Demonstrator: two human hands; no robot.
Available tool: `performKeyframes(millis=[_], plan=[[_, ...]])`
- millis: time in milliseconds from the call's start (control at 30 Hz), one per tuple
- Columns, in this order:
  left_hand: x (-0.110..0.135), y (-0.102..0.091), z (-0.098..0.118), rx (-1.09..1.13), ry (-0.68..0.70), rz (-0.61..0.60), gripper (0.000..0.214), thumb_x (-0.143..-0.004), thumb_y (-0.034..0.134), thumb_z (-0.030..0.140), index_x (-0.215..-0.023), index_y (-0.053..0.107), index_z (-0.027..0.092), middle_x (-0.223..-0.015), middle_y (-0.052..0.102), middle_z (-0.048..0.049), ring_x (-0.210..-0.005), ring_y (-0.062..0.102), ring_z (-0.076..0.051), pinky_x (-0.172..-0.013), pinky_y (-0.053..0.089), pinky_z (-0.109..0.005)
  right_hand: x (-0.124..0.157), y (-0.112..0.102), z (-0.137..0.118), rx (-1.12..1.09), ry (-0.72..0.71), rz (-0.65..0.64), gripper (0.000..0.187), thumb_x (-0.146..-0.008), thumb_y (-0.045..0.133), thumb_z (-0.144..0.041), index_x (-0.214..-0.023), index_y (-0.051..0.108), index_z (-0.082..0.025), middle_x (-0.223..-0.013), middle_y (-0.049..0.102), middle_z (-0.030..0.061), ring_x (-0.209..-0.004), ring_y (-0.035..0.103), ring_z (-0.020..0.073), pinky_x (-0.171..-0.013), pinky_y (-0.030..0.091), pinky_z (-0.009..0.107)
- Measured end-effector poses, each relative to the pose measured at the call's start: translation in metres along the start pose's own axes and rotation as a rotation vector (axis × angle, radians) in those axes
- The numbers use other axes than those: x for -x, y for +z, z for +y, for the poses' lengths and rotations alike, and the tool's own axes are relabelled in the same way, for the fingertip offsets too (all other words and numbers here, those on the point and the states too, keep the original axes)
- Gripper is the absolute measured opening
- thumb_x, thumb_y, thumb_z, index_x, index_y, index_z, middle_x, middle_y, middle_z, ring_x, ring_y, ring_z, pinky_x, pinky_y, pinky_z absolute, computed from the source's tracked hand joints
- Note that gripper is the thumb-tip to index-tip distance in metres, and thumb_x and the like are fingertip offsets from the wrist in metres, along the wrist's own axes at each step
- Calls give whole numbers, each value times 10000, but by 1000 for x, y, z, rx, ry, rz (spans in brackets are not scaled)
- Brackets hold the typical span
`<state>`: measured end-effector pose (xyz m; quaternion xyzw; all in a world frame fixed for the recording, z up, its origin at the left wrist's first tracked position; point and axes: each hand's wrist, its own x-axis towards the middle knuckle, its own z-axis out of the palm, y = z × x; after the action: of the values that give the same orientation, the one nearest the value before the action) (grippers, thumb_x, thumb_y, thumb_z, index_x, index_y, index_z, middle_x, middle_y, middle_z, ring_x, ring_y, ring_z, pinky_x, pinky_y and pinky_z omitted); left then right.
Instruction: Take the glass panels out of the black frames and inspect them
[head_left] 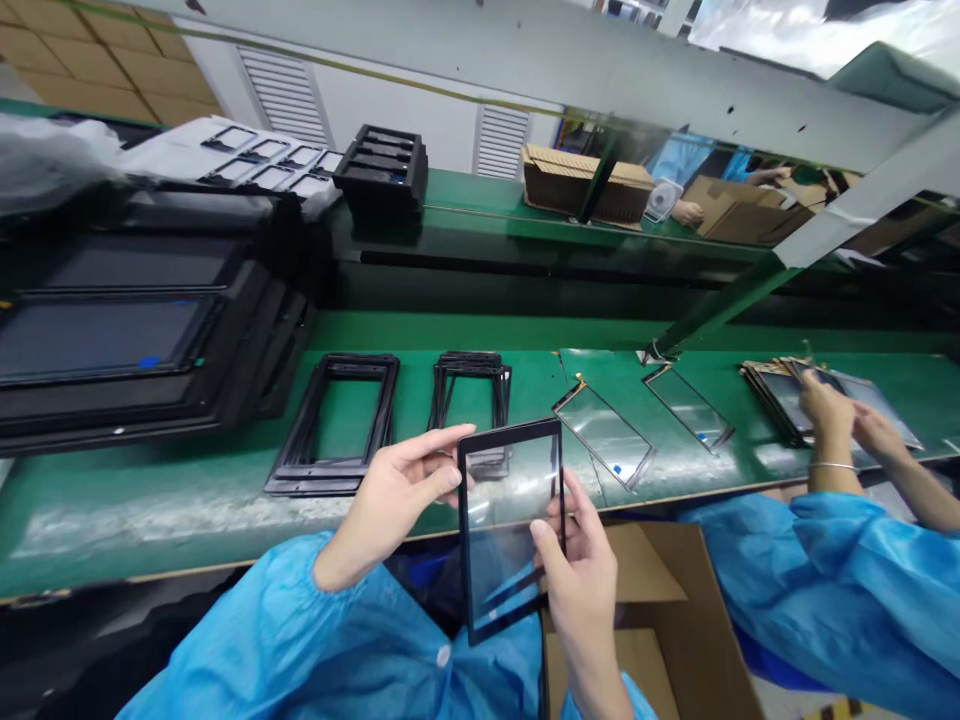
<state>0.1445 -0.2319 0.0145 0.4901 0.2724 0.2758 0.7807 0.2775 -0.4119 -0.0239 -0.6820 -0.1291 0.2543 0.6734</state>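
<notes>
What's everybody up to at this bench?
One person's right hand grips a black-rimmed panel by its right side, with the left hand on its upper left edge. On the green bench beyond lie piles of black frames and loose clear sheets. To the right, a co-worker's hands are at a stack of panels.

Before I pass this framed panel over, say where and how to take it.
Best, I'd judge, by the lower part of its black left border, coming from your left: nothing covers it there. On the framed panel, your left hand is at the upper-left corner and your right hand grips the right edge, thumb over the face. The narrow rim suits a pinch.
</notes>
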Motion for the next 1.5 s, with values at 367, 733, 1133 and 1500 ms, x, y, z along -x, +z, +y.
performKeyframes(millis=[367, 733, 1133, 1500], plan=[[0, 1, -1, -3, -44, 42, 526, -832, 912, 315, -1330, 783, 204, -897, 835, -99, -848, 802, -233, -609, 650, -223, 0, 2, -2, 26, 2, 1, 726, -843, 849, -457, -1500, 632, -238, -994, 656, 52, -784, 626, 177, -618, 572, 264], [-1, 3, 2, -25, -35, 51, 526, -824, 912, 321, -1320, 791, 193, -889, 832, -104, -770, 776, -195, -598, 642, -216, -3, -5, 1, 14, 34, -51, 721, -859, 849, -439, -1516, 617, -258, -1029, 656, 51, -810, 636, 177, -645, 584, 263], [-2, 2, -5, -30, -22, 75, 544, -813, 921, 332, -1326, 790, 206, -863, 811, -88, -768, 778, -201, -587, 651, -222, -1, 0, 0, 72, -22, -26, 715, -877, 822, -447, -1527, 609, -238, -1030, 645, 57, -800, 615, 172, -658, 573, 266], [10, 1, 14, -222, 29, 53, 404, -829, 888, 290, -1217, 844, 187, -842, 852, -113, -814, 846, -266, -657, 665, -238, -28, -7, -28, 76, -256, -115, 594, -1012, 677, -389, -1580, 539, -289, -1487, 660, 133, -1328, 659, 311, -1147, 498, 531]])
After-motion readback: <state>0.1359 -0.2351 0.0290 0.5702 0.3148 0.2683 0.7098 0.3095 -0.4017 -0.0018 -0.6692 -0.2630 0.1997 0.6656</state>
